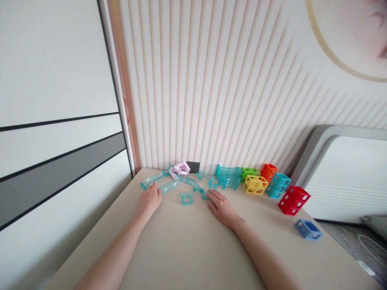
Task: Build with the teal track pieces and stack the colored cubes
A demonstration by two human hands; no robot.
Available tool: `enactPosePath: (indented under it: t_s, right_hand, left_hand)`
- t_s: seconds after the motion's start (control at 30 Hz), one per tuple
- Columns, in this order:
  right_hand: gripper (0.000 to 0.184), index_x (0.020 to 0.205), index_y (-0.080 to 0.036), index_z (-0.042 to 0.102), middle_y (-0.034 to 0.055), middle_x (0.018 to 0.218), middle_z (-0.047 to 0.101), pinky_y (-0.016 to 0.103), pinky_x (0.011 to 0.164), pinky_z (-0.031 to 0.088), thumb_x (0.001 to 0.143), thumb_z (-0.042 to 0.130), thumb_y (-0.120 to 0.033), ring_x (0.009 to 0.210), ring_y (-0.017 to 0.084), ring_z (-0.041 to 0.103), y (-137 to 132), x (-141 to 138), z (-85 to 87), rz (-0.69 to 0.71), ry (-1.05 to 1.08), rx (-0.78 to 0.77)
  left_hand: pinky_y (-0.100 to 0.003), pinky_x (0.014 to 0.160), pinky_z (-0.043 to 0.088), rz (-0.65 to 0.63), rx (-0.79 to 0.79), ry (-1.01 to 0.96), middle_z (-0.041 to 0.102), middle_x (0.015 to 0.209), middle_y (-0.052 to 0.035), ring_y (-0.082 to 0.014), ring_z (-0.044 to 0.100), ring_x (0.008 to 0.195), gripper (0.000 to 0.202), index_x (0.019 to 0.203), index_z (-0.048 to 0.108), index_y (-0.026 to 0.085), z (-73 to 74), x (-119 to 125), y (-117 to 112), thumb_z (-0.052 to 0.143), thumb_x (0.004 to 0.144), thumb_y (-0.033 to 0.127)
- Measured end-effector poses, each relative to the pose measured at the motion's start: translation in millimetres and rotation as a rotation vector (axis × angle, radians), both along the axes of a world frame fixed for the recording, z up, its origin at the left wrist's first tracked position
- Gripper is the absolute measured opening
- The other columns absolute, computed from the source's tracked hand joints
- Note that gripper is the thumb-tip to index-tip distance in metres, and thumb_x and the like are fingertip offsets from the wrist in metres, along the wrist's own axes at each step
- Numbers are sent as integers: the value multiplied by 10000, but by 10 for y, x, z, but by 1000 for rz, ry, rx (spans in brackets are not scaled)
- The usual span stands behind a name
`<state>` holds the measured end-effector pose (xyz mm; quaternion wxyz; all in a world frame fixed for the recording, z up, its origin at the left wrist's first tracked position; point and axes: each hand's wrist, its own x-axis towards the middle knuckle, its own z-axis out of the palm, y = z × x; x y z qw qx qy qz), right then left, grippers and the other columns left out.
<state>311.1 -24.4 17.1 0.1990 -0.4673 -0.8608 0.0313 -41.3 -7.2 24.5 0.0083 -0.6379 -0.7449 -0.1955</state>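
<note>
Both my arms reach forward over a beige table (187,249). My left hand (150,200) lies palm down, fingers together, its fingertips touching a clear teal straight tube (169,186). My right hand (220,206) rests flat with fingers stretched out, fingertips next to a small teal piece (206,195). Between the hands sits a small teal square connector (187,197). Further teal curved tubes (194,183) and a pale purple piece (179,168) lie beyond, near the wall. Neither hand holds anything.
Along the back right stand open lattice blocks: teal ramp pieces (229,176), green (249,173), yellow (255,184), orange (268,171), teal (278,185), red (294,199) and a small blue one (308,229) near the right edge. A ribbed wall rises behind; a white cabinet (347,177) stands right.
</note>
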Motion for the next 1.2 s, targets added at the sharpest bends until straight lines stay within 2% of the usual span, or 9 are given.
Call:
enactPosePath:
  t_s: [0.23,0.33,0.47,0.6,0.77,0.9,1.2]
  right_hand:
    - [438,1394,-195,559,133,1451,543,479,1123,402,1003,438,-349,1363,289,471,-6,-13,20,-12,-22,-16]
    - [433,1391,-205,562,131,1450,544,481,1116,410,1001,441,-350,1362,288,474,4,-5,8,-9,-13,-10]
    - [432,1392,-213,560,130,1449,545,484,1111,414,1000,445,-352,1359,289,477,8,4,-8,0,-7,-1]
    - [429,1396,-232,557,118,1452,544,478,1114,411,1003,443,-358,1362,285,474,8,6,-16,-3,-12,0]
    - [427,1395,-228,559,113,1457,540,471,1115,409,1006,444,-364,1363,281,474,16,10,-32,-5,-5,-1]
    - [430,1396,-220,557,121,1459,536,471,1123,402,1004,447,-357,1369,282,468,11,4,-18,-8,-10,0]
    - [432,1392,-199,562,134,1451,542,481,1120,406,997,448,-333,1359,293,476,-5,-12,17,-4,-5,-4]
  left_hand:
    - [-358,668,484,-4,61,44,717,905,-135,-284,697,779,224,986,595,177,46,10,-36,382,961,241]
    - [-375,692,491,-13,123,49,706,923,-140,-289,685,787,259,1001,607,170,85,-21,-28,372,972,274]
    - [-417,900,474,-67,229,62,661,1082,-154,-309,627,1040,289,1109,616,173,141,-103,1,418,967,329]
    - [-470,1046,397,-174,312,100,569,1296,-173,-339,510,1240,416,1226,600,201,94,-163,25,542,911,467]
    - [-574,1101,301,-171,144,109,510,1404,-208,-387,444,1331,596,1292,586,193,-38,-195,46,631,826,563]
    - [-544,1090,330,-168,75,91,506,1430,-201,-374,454,1336,543,1239,620,187,-66,-217,63,616,838,554]
    - [-417,1001,462,-165,99,86,657,1208,-149,-313,589,1158,326,1034,696,176,-68,-204,108,600,875,444]
